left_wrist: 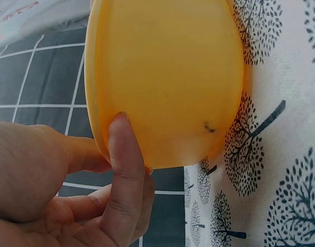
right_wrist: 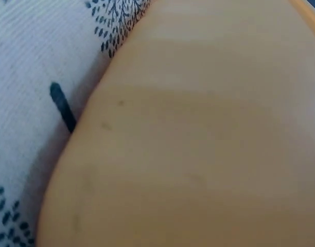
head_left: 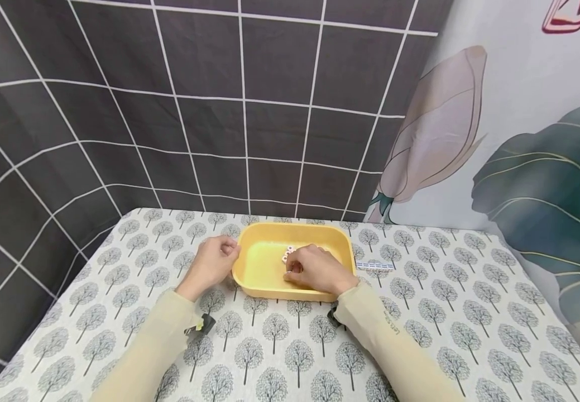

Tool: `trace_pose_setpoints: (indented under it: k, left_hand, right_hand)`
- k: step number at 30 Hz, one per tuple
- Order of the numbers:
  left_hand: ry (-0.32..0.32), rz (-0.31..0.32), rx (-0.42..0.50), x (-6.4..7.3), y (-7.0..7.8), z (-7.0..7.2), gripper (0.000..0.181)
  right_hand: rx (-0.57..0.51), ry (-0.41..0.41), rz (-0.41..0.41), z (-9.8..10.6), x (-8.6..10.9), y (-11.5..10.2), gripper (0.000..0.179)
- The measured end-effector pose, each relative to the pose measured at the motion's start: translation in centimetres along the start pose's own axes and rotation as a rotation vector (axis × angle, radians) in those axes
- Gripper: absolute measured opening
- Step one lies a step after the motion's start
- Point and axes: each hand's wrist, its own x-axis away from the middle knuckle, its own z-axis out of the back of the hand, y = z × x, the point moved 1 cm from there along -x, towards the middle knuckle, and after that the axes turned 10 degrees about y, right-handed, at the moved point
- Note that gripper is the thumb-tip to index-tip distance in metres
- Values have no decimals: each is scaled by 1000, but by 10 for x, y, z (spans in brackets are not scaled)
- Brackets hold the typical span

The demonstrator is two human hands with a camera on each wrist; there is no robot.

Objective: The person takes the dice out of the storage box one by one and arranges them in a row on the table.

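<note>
A yellow oblong basin (head_left: pixel 259 268) sits on the cloth-covered table. At its left end my left hand (head_left: pixel 212 262) pinches the rim; in the left wrist view one finger (left_wrist: pixel 125 164) lies along the outer wall and the thumb reaches behind the rim. My right hand (head_left: pixel 317 269) is down inside the basin, fingers curled, with a small white piece showing at its fingertips. Several small white ring-like pieces with reddish centres (head_left: pixel 286 255) lie just beyond those fingers, partly hidden by the hand. The basin's outer wall (right_wrist: pixel 188 134) fills the right wrist view, where the hand is not seen.
A narrow strip with blue-and-white print (head_left: pixel 375 266) lies on the tree-patterned cloth (head_left: pixel 274 346) right of the basin. Behind the table hangs a dark curtain with a white grid (head_left: pixel 209 128); a light floral curtain (head_left: pixel 470 167) hangs at the right.
</note>
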Motion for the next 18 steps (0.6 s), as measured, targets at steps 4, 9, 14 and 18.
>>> trace_pose_setpoints:
  k: [4,9,14,18]
  left_hand:
    - [5,0,-10,0,1,2,25]
    - [13,-8,-12,1,1,2,23]
    - [14,-7,-15,1,0,1,23]
    - [17,-17,-20,1,1,0,23]
  right_hand:
    - [24,35,-25,-3,-2,-1,28]
    - [42,61,-64,-5,-1,-3,38]
    - [26,33,-73,-3,1,-2,29]
    - [-14,9,-58,2,2,1,17]
